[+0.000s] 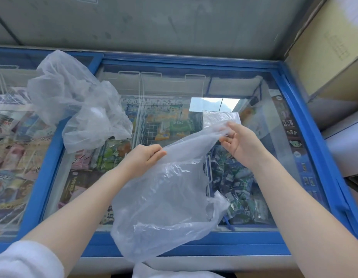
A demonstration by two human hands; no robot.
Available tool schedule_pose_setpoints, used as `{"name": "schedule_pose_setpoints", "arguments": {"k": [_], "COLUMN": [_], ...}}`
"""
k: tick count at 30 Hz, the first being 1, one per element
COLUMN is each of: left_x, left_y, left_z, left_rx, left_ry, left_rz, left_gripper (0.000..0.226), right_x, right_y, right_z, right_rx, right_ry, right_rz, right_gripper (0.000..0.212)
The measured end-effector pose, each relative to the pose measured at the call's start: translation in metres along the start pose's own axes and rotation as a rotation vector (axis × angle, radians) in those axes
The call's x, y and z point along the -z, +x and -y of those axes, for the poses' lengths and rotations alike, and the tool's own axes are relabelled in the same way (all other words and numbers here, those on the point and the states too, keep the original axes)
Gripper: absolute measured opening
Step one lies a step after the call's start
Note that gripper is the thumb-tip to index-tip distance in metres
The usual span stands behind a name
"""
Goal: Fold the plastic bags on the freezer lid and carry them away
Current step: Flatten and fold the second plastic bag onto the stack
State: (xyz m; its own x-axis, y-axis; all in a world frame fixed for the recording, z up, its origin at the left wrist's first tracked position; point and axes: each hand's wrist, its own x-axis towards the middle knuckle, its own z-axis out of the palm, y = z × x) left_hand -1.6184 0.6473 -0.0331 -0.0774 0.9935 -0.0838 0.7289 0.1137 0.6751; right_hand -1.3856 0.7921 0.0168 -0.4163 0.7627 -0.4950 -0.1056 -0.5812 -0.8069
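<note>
A clear plastic bag (166,199) hangs in front of me above the freezer's glass lid (274,137). My left hand (143,157) grips its upper edge on the left. My right hand (239,142) pinches the same edge further right and a little higher, so the bag droops between them toward the freezer's front rim. Several crumpled clear bags (77,101) lie in a heap on the lid at the back left. A small flat folded bag (218,117) rests on the glass just behind my right hand.
The blue-framed chest freezer (306,121) holds packaged ice creams in wire baskets under the glass. A second freezer lid (15,137) adjoins on the left. Cardboard boxes (324,53) stand at the right. A grey wall runs behind.
</note>
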Motion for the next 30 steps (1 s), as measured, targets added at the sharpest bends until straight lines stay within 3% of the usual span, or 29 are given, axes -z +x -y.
{"name": "schedule_pose_setpoints", "arguments": {"k": [2, 3, 6, 9, 12, 14, 15, 17, 18, 20, 22, 24, 26, 30], "left_x": [0.002, 0.003, 0.001, 0.0, 0.005, 0.01, 0.011, 0.011, 0.009, 0.006, 0.004, 0.001, -0.004, -0.015], "left_y": [0.002, 0.003, 0.003, 0.003, 0.003, 0.005, 0.007, 0.014, 0.018, 0.026, 0.02, -0.001, -0.032, -0.078], "left_z": [0.001, 0.002, 0.008, 0.013, 0.018, 0.025, 0.028, 0.037, 0.038, 0.033, 0.018, 0.008, 0.008, 0.023], "left_rx": [0.016, 0.012, -0.004, 0.014, 0.04, 0.074, 0.061, -0.026, -0.056, -0.055, -0.124, -0.192, -0.183, -0.002], "left_ry": [-0.034, -0.027, 0.016, 0.074, 0.137, 0.179, 0.228, 0.36, 0.446, 0.552, 0.451, 0.254, 0.093, -0.092], "left_rz": [-0.008, 0.002, 0.06, 0.117, 0.167, 0.148, 0.081, -0.129, -0.233, -0.394, -0.495, -0.485, -0.368, -0.216], "left_gripper": [0.031, 0.032, 0.029, 0.022, 0.032, 0.037, 0.04, 0.037, 0.03, 0.039, 0.043, 0.039, 0.041, 0.061], "right_x": [0.003, 0.003, 0.0, -0.003, -0.003, -0.002, -0.002, -0.005, -0.006, -0.011, -0.014, -0.009, -0.005, -0.015], "right_y": [-0.001, 0.0, 0.009, 0.018, 0.03, 0.037, 0.04, 0.043, 0.042, 0.032, 0.012, -0.012, -0.035, -0.056], "right_z": [-0.002, -0.004, -0.011, -0.015, -0.016, -0.014, -0.014, -0.021, -0.03, -0.052, -0.071, -0.083, -0.087, -0.095], "right_rx": [0.073, 0.106, 0.167, 0.13, 0.035, 0.048, 0.06, 0.062, 0.055, 0.043, 0.064, 0.099, 0.094, 0.16], "right_ry": [-0.003, -0.07, -0.265, -0.295, -0.151, 0.027, 0.064, -0.103, -0.273, -0.618, -0.819, -0.847, -0.875, -1.364], "right_rz": [0.123, 0.104, -0.113, -0.299, -0.501, -0.521, -0.473, -0.346, -0.294, -0.203, -0.103, 0.07, 0.272, 0.541], "right_gripper": [0.01, 0.007, 0.018, 0.029, 0.032, 0.027, 0.023, 0.023, 0.035, 0.059, 0.069, 0.078, 0.089, 0.124]}}
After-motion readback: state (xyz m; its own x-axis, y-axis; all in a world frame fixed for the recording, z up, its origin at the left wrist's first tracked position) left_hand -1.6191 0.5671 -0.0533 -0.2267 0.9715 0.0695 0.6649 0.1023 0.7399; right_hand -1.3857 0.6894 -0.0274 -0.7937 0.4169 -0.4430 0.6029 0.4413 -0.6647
